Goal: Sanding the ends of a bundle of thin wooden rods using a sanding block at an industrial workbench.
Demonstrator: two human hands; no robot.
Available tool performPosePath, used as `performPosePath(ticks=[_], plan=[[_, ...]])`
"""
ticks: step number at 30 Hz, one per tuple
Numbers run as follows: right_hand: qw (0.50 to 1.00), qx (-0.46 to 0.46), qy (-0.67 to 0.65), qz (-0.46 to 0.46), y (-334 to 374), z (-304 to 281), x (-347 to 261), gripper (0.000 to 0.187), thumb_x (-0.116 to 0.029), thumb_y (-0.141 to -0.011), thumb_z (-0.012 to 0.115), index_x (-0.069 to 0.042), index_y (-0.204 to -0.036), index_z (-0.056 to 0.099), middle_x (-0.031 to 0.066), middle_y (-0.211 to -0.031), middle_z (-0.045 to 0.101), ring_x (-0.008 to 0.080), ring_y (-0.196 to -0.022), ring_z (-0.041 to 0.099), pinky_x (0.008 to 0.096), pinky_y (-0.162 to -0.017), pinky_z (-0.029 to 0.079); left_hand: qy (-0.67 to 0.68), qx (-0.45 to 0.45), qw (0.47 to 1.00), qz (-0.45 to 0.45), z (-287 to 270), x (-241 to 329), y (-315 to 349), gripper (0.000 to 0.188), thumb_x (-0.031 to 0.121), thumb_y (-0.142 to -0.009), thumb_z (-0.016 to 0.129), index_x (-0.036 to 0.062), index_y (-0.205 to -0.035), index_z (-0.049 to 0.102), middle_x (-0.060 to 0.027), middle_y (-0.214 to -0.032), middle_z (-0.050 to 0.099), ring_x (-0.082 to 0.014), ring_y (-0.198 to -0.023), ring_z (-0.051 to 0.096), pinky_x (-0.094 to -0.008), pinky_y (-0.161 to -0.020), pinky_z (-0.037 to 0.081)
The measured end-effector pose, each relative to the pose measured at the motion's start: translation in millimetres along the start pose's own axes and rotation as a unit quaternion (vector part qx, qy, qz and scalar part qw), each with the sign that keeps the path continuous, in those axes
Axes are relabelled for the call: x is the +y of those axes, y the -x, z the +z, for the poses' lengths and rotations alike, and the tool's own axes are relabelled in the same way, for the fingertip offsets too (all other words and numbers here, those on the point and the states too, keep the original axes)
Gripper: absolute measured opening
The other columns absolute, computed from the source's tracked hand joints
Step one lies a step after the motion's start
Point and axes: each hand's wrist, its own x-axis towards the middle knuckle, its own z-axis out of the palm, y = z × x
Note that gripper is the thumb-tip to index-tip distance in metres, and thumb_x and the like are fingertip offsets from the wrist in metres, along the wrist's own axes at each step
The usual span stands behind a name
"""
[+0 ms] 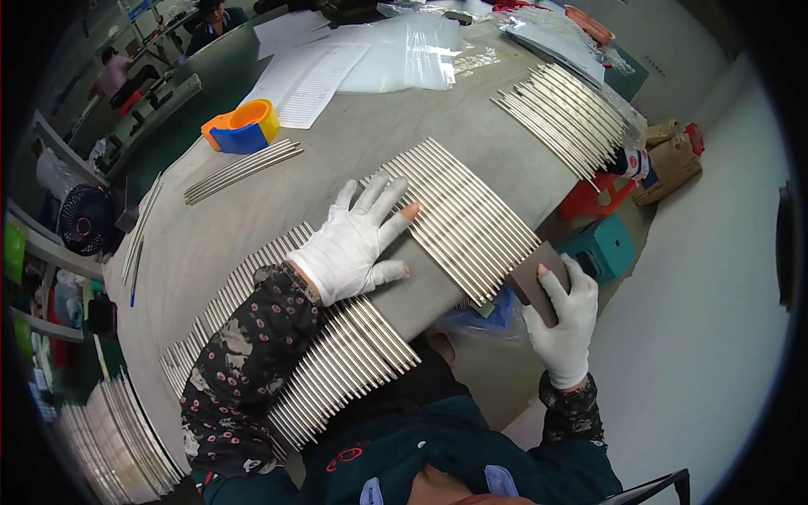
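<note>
A row of thin shiny metal rods (471, 219) lies side by side across the middle of the table. My left hand (353, 240), in a white glove with some fingertips bare, is spread open, its fingers at the row's left edge. My right hand (564, 316), gloved likewise, grips a dark grey-brown rectangular block (532, 282). The block's face is against or very close to the rods' right ends. Under my left forearm lies a second row of metal rods (345, 362), partly hidden by my patterned sleeve and overhanging the near table edge.
More rods (564, 118) lie at the far right, and a small bundle (244, 171) at the left beside an orange-and-blue tape dispenser (242, 128). Papers (307, 80) and plastic bags (404, 55) cover the far side. A teal stool (602, 250) stands off the right edge.
</note>
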Motion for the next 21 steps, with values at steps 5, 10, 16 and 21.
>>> performPosePath(ticks=[5, 10, 16, 21], plan=[[1.000, 0.002, -0.014, 0.017, 17, 1, 16, 0.058, -0.008, -0.061, 0.070, -0.011, -0.117, 0.057, 0.0212, -0.124, 0.049, 0.0371, -0.104, 0.049, 0.0439, -0.091, 0.041, 0.038, -0.053, 0.998, -0.003, -26, 20, 74, 0.080, 0.052, -0.081, 0.057, 0.0141, -0.145, 0.027, -0.0202, -0.149, 0.022, -0.0405, -0.138, 0.021, -0.0602, -0.110, 0.014], [1.000, -0.002, -0.007, 0.008, 12, 0, 14, 0.061, -0.007, -0.061, 0.070, -0.013, -0.120, 0.055, 0.0213, -0.124, 0.049, 0.0375, -0.104, 0.048, 0.0443, -0.090, 0.041, 0.032, -0.080, 0.995, -0.057, -24, 30, 121, 0.078, 0.051, -0.080, 0.058, 0.0122, -0.142, 0.030, -0.0204, -0.147, 0.026, -0.0400, -0.136, 0.025, -0.0595, -0.110, 0.014], [0.999, 0.021, -0.032, -0.016, 13, 1, -2, 0.061, -0.007, -0.060, 0.071, -0.013, -0.119, 0.055, 0.0214, -0.124, 0.049, 0.0373, -0.104, 0.049, 0.0445, -0.089, 0.041, 0.018, -0.100, 0.994, -0.051, -15, 27, 98, 0.078, 0.054, -0.086, 0.046, 0.0134, -0.147, 0.021, -0.0216, -0.148, 0.024, -0.0416, -0.136, 0.024, -0.0613, -0.109, 0.012], [1.000, 0.010, -0.014, -0.006, 17, -3, -2, 0.062, -0.008, -0.059, 0.072, -0.014, -0.118, 0.055, 0.0213, -0.124, 0.049, 0.0371, -0.104, 0.049, 0.0443, -0.089, 0.041, 0.013, -0.075, 0.997, -0.030, -10, 23, 68, 0.079, 0.048, -0.083, 0.055, 0.0098, -0.145, 0.024, -0.0203, -0.148, 0.025, -0.0384, -0.137, 0.023, -0.0599, -0.110, 0.013]])
